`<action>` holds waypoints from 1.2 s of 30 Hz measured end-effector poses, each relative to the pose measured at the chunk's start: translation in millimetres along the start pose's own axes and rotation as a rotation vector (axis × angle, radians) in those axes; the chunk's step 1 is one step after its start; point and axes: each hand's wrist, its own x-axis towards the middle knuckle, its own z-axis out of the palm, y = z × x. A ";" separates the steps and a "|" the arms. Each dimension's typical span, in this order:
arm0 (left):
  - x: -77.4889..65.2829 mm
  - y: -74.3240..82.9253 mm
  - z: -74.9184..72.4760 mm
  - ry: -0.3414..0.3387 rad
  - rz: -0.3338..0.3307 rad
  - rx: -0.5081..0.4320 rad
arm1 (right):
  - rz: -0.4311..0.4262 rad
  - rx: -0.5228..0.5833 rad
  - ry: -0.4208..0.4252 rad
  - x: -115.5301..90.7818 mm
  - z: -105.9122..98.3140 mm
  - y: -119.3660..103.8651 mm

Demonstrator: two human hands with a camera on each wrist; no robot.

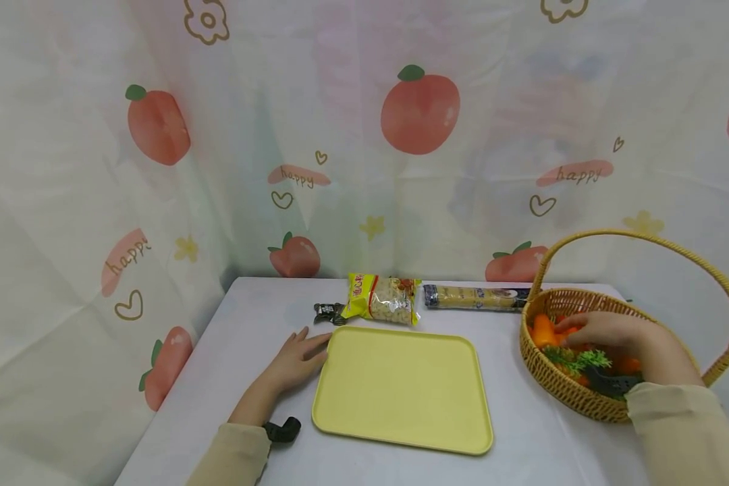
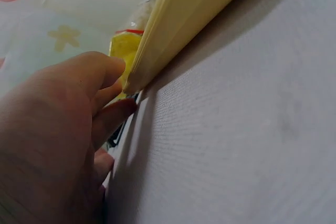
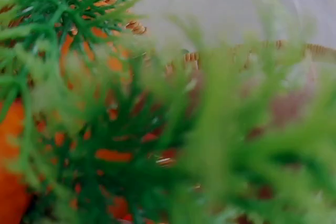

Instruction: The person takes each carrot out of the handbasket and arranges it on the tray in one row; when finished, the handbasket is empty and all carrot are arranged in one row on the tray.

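Note:
My left hand (image 1: 293,363) lies on the table at the upper left corner of a yellow tray (image 1: 401,391), its fingers loosely extended. In the left wrist view the thumb and fingertips come right up to the tray's rim (image 2: 173,30). On the right, my right hand (image 1: 613,332) reaches into a wicker basket (image 1: 574,393) with its fingers bent down over orange carrots (image 1: 543,331). Feathery green carrot tops (image 3: 210,145) fill the right wrist view and hide the fingers, so I cannot tell whether they grip a carrot.
Behind the tray lie a small dark packet (image 1: 329,312), a yellow clear-fronted food bag (image 1: 384,298) and a long pack that looks like noodles (image 1: 476,298). The basket's tall handle (image 1: 644,236) arches above the right hand. A patterned curtain (image 1: 340,135) stands along the table's back.

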 end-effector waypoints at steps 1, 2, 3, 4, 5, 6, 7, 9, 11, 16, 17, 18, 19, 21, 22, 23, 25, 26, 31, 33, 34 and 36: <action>-0.1 -0.1 -0.1 -0.004 0.012 0.013 | 0.005 0.009 -0.001 -0.4 0.4 0.9; 0.0 -0.4 0.0 -0.005 0.028 0.025 | 0.005 0.013 -0.005 -0.9 0.5 1.7; -0.1 -0.5 0.0 -0.008 0.039 0.031 | 0.008 0.014 -0.005 -1.5 0.4 2.1; 0.0 -0.7 0.0 -0.009 0.043 0.036 | 0.008 0.009 -0.004 -2.0 0.2 2.4; 0.1 -0.7 0.0 -0.013 0.042 0.040 | 0.006 0.003 -0.003 -2.3 0.1 2.7; 0.3 -1.0 0.2 -0.014 0.041 0.044 | 0.007 -0.001 -0.002 -2.5 -0.2 2.7; 0.5 -1.5 0.6 -0.016 0.038 0.047 | 0.006 -0.013 0.000 -2.8 -1.0 2.6; 0.7 -1.8 1.0 -0.018 0.027 0.046 | 0.009 -0.028 0.003 -3.2 -2.2 2.5; 0.9 -2.1 1.6 -0.017 0.021 0.048 | 0.011 -0.018 0.005 -3.9 -3.9 3.1; 0.8 -1.0 1.5 -0.014 0.016 0.058 | -0.026 -0.022 0.029 -10.3 -10.2 8.8; 0.9 -0.9 1.4 -0.013 0.021 0.059 | -0.035 -0.023 0.034 -12.0 -11.3 10.1; 0.8 -0.5 1.1 -0.011 0.026 0.057 | -0.041 -0.032 0.039 -13.8 -12.7 11.1; 0.9 -0.5 1.0 -0.010 0.029 0.056 | -0.042 -0.037 0.041 -15.4 -13.9 11.6; 0.9 -0.3 0.5 -0.012 0.028 0.056 | -0.043 -0.027 0.043 -17.6 -15.8 12.0; 1.0 -0.2 0.3 -0.014 0.024 0.056 | -0.045 -0.029 0.052 -18.2 -16.4 11.9; 1.0 -0.1 0.1 -0.013 0.023 0.057 | -0.044 -0.027 0.060 -18.5 -16.7 11.6; 1.3 -0.1 0.0 -0.016 0.018 0.060 | -0.055 -0.013 0.062 -19.5 -17.1 10.4; 1.5 0.1 -0.2 -0.017 0.018 0.061 | -0.062 -0.008 0.062 -20.1 -17.2 9.6; 2.2 -0.7 0.5 -0.012 0.033 0.062 | -0.103 0.043 0.046 -22.8 -16.9 2.7; 2.3 -1.3 1.0 -0.010 0.039 0.063 | -0.112 0.051 0.043 -24.0 -16.6 -0.5; 2.3 -1.4 1.3 -0.010 0.040 0.063 | -0.113 0.054 0.042 -25.0 -16.4 -2.1; 2.0 -1.6 1.7 -0.006 0.047 0.064 | -0.108 0.066 0.032 -26.6 -16.1 -5.2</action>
